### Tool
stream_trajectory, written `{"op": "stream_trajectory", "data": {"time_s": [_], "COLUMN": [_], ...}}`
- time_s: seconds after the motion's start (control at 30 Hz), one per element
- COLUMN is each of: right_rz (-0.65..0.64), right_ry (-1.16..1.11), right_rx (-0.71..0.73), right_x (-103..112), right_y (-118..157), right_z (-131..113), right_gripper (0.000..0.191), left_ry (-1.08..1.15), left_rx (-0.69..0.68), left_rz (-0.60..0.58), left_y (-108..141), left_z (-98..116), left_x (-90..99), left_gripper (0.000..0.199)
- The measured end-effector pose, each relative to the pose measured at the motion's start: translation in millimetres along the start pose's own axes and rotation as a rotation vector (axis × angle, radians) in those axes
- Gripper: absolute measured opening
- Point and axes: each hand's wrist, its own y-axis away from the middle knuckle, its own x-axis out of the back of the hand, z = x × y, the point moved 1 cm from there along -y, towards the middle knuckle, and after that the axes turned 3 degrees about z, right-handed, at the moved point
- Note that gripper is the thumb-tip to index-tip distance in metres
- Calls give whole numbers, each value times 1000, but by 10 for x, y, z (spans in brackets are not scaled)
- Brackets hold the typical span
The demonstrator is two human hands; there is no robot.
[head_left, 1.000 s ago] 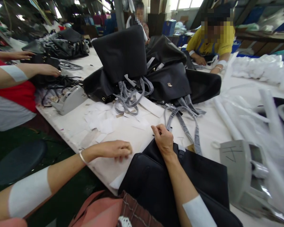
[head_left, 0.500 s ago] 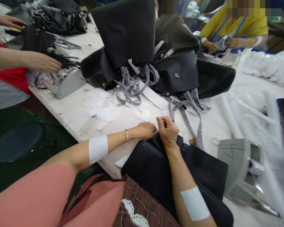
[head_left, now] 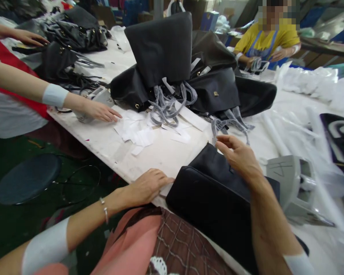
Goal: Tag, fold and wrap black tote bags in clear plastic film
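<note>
Right hand [head_left: 239, 156] has released black bag [head_left: 215, 194], fingers now open wide just above it; left hand [head_left: 147, 187] open, fingers flat just beside bag, on near edge of worktop [head_left: 166, 156].

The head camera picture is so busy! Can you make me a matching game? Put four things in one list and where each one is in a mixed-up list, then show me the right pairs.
Things:
1. Silver bracelet
2. Small gold badge
3. White paper scraps
4. Round dark stool

Places:
A. On the green floor
B. On the person's left wrist
C. On the white table
D. On a black bag

Right pairs: 1-B, 2-D, 3-C, 4-A.
</note>
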Motion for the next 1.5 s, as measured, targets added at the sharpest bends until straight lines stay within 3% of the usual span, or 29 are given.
{"op": "stream_trajectory", "data": {"time_s": [0.1, 0.2, 0.27, 0.37, 0.47, 0.53, 0.6, 0.7, 0.77, 0.9, 1.03, 1.1, 1.2, 1.3, 1.37, 1.43, 1.5], "right_rz": [56, 225, 310, 319, 339, 409, 436, 416, 431, 535, 577, 567, 578, 660, 692, 645, 517], "right_ry": [131, 224, 195, -63, -284, -380, -500, -651, -731, -860, -647, -453, -323, -465, -604, -660, -614], "right_rx": [-134, -425, -631, -800, -804, -799, -786, -770, -763, -728, -750, -740, -738, -710, -669, -663, -690], "right_x": [639, 1159, 1348, 1314, 1012, 796, 631, 492, 451, 440, 506, 563, 624, 626, 600, 562, 518], "right_y": [465, 1170, 1723, 2475, 2873, 2913, 2845, 2739, 2748, 2904, 2954, 2914, 2838, 2764, 2703, 2628, 2554], "right_z": [-39, 243, 514, 860, 1028, 1054, 1037, 981, 956, 1000, 1097, 1111, 1075, 993, 931, 874, 825], "right_gripper": [39, 45, 53, 67, 64, 57, 52, 45, 44, 49, 44, 42, 44, 50, 44, 38, 34], "left_ry": [-96, -84, -66, 36, 202, 263, 323, 446, 506, 783, 959, 857, 595, 395, 344, 325, 315], "left_rx": [-122, -231, -287, -336, -342, -271, -97, 223, 307, 322, 319, 284, 287, 295, 292, 299, 317], "left_rz": [64, 177, 253, 274, 164, 95, 72, 89, 77, -3, -59, -7, 170, 355, 418, 440, 446], "left_y": [95, 38, -6, -52, -137, -254, -421, -676, -770, -649, -353, -271, -270, -351, -401, -429, -442], "left_z": [7, -54, -92, -125, -132, -120, -105, -99, -119, -197, -160, -83, 38, 108, 116, 99, 68], "left_x": [-177, -295, -327, -332, -322, -311, -288, -206, -124, 22, 60, 21, -84, -159, -172, -165, -153], "left_gripper": [48, 36, 34, 33, 33, 28, 20, 20, 22, 31, 42, 43, 44, 39, 39, 40, 40]}}
